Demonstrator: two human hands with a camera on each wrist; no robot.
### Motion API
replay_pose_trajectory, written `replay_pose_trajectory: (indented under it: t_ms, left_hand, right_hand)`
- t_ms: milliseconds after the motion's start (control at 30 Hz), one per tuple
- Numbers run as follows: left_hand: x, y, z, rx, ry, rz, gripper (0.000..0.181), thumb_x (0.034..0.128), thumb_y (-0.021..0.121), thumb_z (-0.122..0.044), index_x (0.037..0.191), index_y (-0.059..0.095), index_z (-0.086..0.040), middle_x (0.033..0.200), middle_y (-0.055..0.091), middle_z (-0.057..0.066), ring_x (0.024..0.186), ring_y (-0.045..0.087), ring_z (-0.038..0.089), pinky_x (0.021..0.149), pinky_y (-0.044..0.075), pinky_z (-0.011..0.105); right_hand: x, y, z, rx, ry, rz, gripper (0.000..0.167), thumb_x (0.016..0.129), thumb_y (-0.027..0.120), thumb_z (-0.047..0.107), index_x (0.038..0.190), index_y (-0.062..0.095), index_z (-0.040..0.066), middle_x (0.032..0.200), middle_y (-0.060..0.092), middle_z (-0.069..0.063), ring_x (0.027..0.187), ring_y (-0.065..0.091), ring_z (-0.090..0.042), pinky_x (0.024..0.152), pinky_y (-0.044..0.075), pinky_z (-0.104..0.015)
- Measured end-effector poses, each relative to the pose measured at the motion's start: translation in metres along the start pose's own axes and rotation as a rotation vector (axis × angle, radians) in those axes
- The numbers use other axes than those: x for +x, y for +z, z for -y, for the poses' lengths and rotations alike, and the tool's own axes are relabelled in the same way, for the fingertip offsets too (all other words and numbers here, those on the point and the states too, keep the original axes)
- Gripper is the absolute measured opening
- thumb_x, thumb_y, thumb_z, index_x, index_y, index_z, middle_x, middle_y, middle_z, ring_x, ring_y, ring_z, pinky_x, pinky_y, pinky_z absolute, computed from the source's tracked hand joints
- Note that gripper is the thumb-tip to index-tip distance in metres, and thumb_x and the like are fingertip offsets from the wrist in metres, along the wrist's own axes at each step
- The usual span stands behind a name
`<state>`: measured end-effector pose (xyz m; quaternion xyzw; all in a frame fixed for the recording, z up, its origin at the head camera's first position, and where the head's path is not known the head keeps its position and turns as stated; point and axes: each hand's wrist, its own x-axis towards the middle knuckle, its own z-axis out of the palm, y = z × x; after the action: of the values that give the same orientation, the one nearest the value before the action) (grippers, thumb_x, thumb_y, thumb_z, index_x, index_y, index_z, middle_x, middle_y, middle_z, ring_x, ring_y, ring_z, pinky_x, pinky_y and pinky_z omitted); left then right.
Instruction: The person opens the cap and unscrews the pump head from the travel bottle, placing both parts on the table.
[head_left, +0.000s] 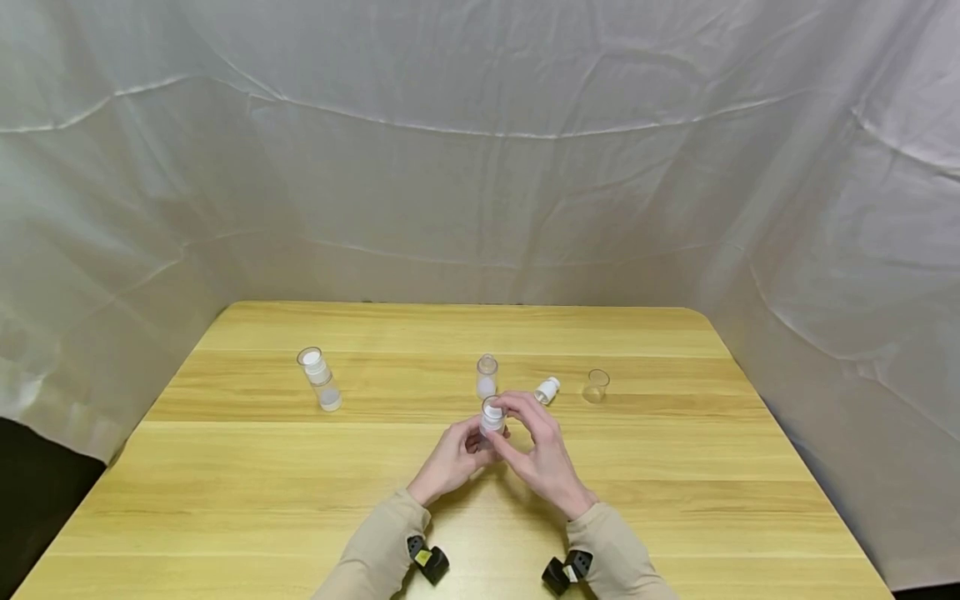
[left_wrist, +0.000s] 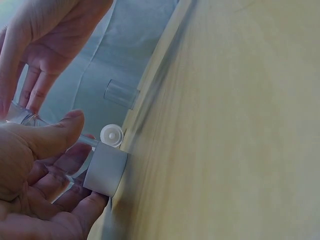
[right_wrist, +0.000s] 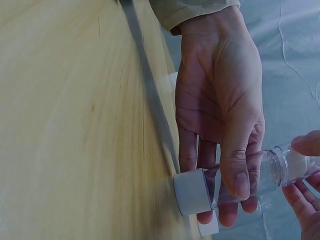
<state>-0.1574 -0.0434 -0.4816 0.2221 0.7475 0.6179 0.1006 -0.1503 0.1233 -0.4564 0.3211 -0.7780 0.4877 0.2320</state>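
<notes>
Near the middle of the table, both hands are on one clear cylindrical bottle (head_left: pixel 492 425) with a white base and a white insert inside its clear top. My left hand (head_left: pixel 456 454) grips the lower body, thumb on one side and fingers on the other, close to the white base (right_wrist: pixel 193 192). Around the upper end, the fingers and thumb of my right hand (head_left: pixel 542 450) pinch the clear top part; the palm hides some of it. Just beyond the hands stands another clear bottle (head_left: pixel 487 375). A white pump top (head_left: pixel 547 390) lies to its right.
A clear open cup-shaped cover (head_left: pixel 596 385) stands farther right. Toward the left of the table is a similar bottle (head_left: pixel 319 381) with a white top inside its clear cover. Pale sheeting (head_left: pixel 480 192) hangs behind and beside the wooden table (head_left: pixel 675 467).
</notes>
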Motion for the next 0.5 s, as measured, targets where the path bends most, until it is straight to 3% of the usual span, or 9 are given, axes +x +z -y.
replay_pose_trajectory:
  t_ms: [500]
  left_hand:
    - [0.000,0.000,-0.001,-0.008,-0.021,-0.013,0.040,0.0928,0.068,-0.004,0.129,0.058,0.011,0.124,0.066,0.029,0.118,0.064,0.041,0.104,0.053,0.044]
  right_hand:
    - [0.005,0.000,0.011,0.035,-0.027,-0.073,0.042,0.078,0.077,-0.010,0.117,0.063,-0.002,0.117,0.065,-0.018,0.110,0.064,-0.024,0.102,0.054,-0.026]
